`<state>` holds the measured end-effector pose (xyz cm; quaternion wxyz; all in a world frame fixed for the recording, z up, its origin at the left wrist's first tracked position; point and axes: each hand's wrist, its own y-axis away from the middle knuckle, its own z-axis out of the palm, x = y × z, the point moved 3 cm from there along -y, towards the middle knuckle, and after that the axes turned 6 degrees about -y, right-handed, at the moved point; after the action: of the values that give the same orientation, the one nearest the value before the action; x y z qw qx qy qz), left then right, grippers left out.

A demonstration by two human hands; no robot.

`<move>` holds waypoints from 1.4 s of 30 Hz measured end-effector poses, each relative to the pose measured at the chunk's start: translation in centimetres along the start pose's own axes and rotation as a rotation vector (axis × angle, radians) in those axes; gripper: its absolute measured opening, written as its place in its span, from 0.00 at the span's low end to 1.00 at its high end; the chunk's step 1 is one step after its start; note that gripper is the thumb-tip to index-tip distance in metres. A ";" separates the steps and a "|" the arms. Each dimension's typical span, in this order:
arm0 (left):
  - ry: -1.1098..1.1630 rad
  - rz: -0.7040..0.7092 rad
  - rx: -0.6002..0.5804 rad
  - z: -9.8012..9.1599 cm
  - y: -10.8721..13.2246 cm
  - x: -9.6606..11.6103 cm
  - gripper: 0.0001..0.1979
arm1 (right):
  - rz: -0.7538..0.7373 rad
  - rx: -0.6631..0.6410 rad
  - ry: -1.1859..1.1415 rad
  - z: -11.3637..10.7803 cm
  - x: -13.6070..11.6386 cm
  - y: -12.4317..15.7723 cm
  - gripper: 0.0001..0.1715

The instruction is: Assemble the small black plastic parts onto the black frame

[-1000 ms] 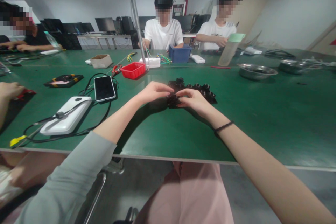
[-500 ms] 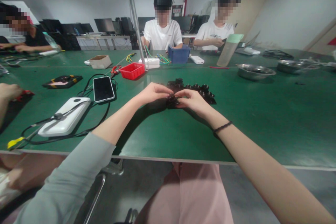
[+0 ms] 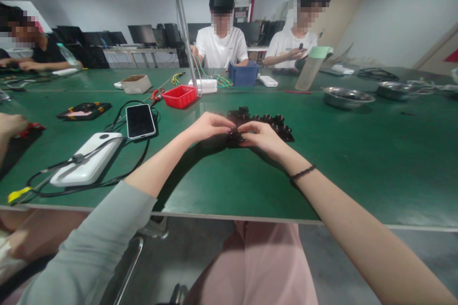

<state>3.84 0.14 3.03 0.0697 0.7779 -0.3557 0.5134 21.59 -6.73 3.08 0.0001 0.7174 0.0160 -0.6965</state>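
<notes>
My left hand [image 3: 209, 127] and my right hand [image 3: 263, 137] meet over the middle of the green table [image 3: 222, 181]. Both pinch a small black part [image 3: 235, 136] between their fingertips, just above the table top. Right behind them lies a cluster of several black round parts [image 3: 266, 121]. The fingers of each hand are curled together on the small part, and most of it is hidden by them.
A phone [image 3: 140, 120] and a white power bank [image 3: 87, 166] with black cables lie to the left. A red tray [image 3: 181, 96], blue bin [image 3: 244, 74], cardboard box [image 3: 135, 84] and metal bowls [image 3: 348, 98] stand farther back. Other people sit across and at the left.
My hands stay in the same place on the black part; only the fingers shift slightly. The view has drifted a little.
</notes>
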 end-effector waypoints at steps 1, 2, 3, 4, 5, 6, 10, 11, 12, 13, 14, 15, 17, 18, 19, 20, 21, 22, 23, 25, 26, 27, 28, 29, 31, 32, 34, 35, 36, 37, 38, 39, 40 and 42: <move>-0.005 0.000 -0.002 0.0 0.0 0.0 0.21 | -0.001 -0.001 -0.002 0.0 0.0 0.0 0.13; -0.008 -0.001 -0.003 0.0 0.0 0.0 0.21 | -0.002 -0.004 -0.003 0.0 0.0 0.0 0.13; -0.011 -0.004 -0.004 0.0 0.0 0.0 0.21 | -0.004 -0.008 -0.005 0.0 0.1 0.0 0.13; -0.014 -0.008 -0.006 0.0 0.0 0.1 0.21 | -0.006 -0.011 -0.006 0.0 0.1 -0.1 0.13; -0.017 -0.010 -0.006 0.0 0.0 0.1 0.21 | -0.009 -0.014 -0.007 0.0 0.1 -0.1 0.13; -0.020 -0.012 -0.007 0.0 0.1 0.1 0.21 | -0.013 -0.017 -0.008 0.0 0.2 -0.1 0.13; -0.036 -0.017 -0.009 0.0 0.1 0.1 0.21 | -0.012 -0.020 -0.016 0.0 0.3 -0.2 0.13; -0.039 -0.016 -0.010 0.0 0.0 0.0 0.20 | -0.010 -0.020 -0.015 0.0 0.3 -0.2 0.13; -0.042 -0.014 -0.011 0.0 0.0 0.0 0.20 | -0.009 -0.020 -0.012 0.1 0.3 -0.2 0.13; -0.043 -0.011 -0.012 0.0 0.0 0.0 0.20 | -0.009 -0.022 -0.010 0.1 0.2 -0.2 0.13; -0.042 -0.009 -0.013 0.0 0.0 -0.1 0.20 | -0.009 -0.023 -0.008 0.1 0.2 -0.1 0.13; -0.041 -0.007 -0.014 0.0 0.0 -0.1 0.20 | -0.008 -0.024 -0.008 0.1 0.2 -0.1 0.13; -0.041 -0.003 -0.016 0.0 0.0 -0.1 0.20 | -0.004 -0.025 -0.008 0.0 0.2 -0.1 0.13; -0.042 -0.001 -0.017 0.0 0.0 -0.1 0.20 | -0.003 -0.023 -0.007 0.0 0.2 -0.1 0.13; -0.045 0.001 -0.018 0.0 0.0 -0.1 0.20 | -0.003 -0.021 -0.005 0.0 0.2 -0.1 0.13; -0.047 0.004 -0.020 0.0 0.0 -0.1 0.20 | -0.003 -0.021 -0.004 0.0 0.2 -0.1 0.13; -0.049 0.006 -0.022 0.0 0.0 -0.1 0.20 | -0.004 -0.019 -0.004 0.0 0.2 -0.1 0.13; -0.052 0.007 -0.024 0.0 0.0 -0.1 0.20 | -0.003 -0.016 -0.005 0.0 0.2 -0.1 0.13; -0.055 0.008 -0.025 0.0 -0.1 -0.1 0.20 | -0.001 -0.012 -0.005 0.1 0.1 -0.1 0.13; -0.062 0.012 -0.026 0.0 -0.1 0.0 0.20 | 0.007 -0.008 -0.005 0.1 0.1 -0.1 0.14; -0.064 0.014 -0.026 0.0 -0.1 0.1 0.20 | 0.008 -0.005 -0.006 0.1 0.1 -0.1 0.14; -0.064 0.015 -0.026 0.0 -0.1 0.1 0.20 | 0.009 -0.005 -0.008 0.1 0.1 -0.1 0.14; -0.064 0.015 -0.026 0.0 -0.1 0.1 0.20 | 0.010 -0.006 -0.009 0.2 0.1 -0.1 0.14; -0.064 0.013 -0.027 0.0 -0.1 0.1 0.19 | 0.010 -0.008 -0.010 0.2 0.1 -0.1 0.14; -0.065 0.010 -0.031 0.1 -0.1 0.1 0.19 | 0.012 -0.011 -0.011 0.2 0.1 -0.1 0.14; -0.067 0.008 -0.034 0.1 -0.1 0.1 0.19 | 0.014 -0.009 -0.009 0.2 0.1 0.0 0.14; -0.068 0.009 -0.038 0.1 -0.1 0.1 0.18 | 0.015 -0.002 -0.005 0.2 0.0 0.0 0.13; -0.068 0.013 -0.040 0.1 -0.1 0.0 0.18 | 0.013 0.000 -0.003 0.2 0.0 0.0 0.13; -0.069 0.017 -0.040 0.1 -0.1 0.0 0.18 | 0.011 0.000 -0.002 0.2 0.0 0.0 0.13; -0.071 0.021 -0.041 0.1 -0.1 0.0 0.17 | 0.010 -0.001 -0.002 0.2 0.0 0.1 0.13; -0.072 0.026 -0.041 0.1 -0.1 0.0 0.17 | 0.008 -0.003 -0.002 0.2 0.0 0.1 0.13; -0.075 0.030 -0.041 0.1 -0.1 0.0 0.17 | 0.007 -0.004 -0.002 0.2 0.0 0.1 0.13; -0.077 0.032 -0.041 0.1 0.0 0.0 0.17 | 0.007 -0.005 -0.003 0.2 0.0 0.1 0.13; -0.081 0.030 -0.041 0.1 0.0 0.0 0.17 | 0.007 -0.009 -0.007 0.2 0.1 0.0 0.13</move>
<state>3.95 0.10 3.00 0.0634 0.7911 -0.3803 0.4750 21.43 -6.78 3.00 0.0057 0.7149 0.0165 -0.6990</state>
